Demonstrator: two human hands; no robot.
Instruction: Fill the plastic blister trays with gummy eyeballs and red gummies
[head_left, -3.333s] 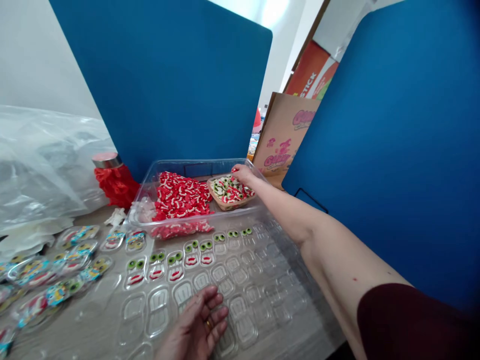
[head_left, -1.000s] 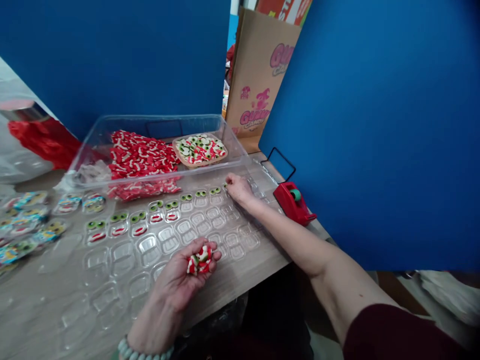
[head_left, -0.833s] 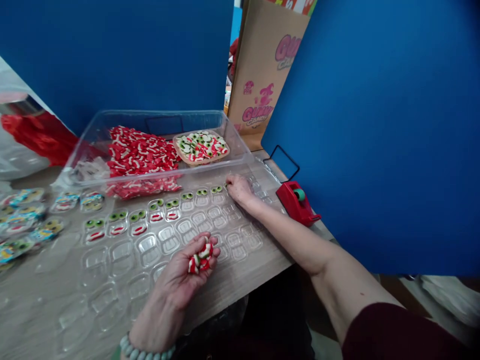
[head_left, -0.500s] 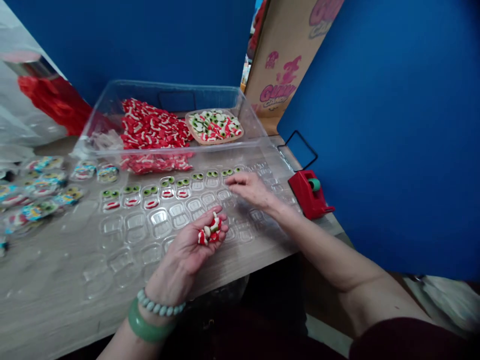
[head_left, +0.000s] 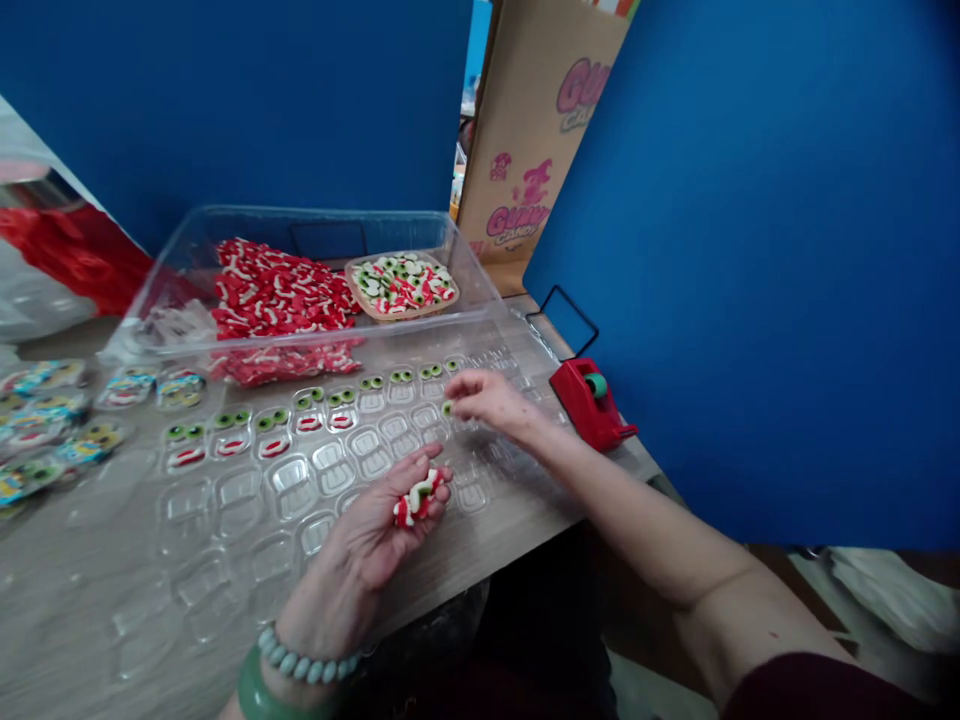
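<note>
My left hand [head_left: 379,535] is cupped palm up around a small heap of gummy candies [head_left: 418,498], red-and-white teeth with a bit of green among them. Beyond it, my right hand [head_left: 491,402] is closed in a pinch over the clear plastic blister cups [head_left: 291,484]. A green gummy eye [head_left: 448,408] shows at its fingertips. In the back row, several cups hold pairs of green eyes, and those on the left also hold red gummy lips [head_left: 232,447]. Part of the right end of the row is hidden behind my right hand.
A clear plastic bin [head_left: 405,215] at the back holds red-and-white gummies [head_left: 277,290] and a small tub of mixed candies [head_left: 405,285]. Filled, labelled packs [head_left: 45,410] lie left. A red tape dispenser [head_left: 589,405] stands right, before a blue panel [head_left: 750,250].
The view has shifted, so the table sits lower and further left. My right fingers have drawn into a pinch with a green eye showing at them. My left hand stays cupped around the candies.
</note>
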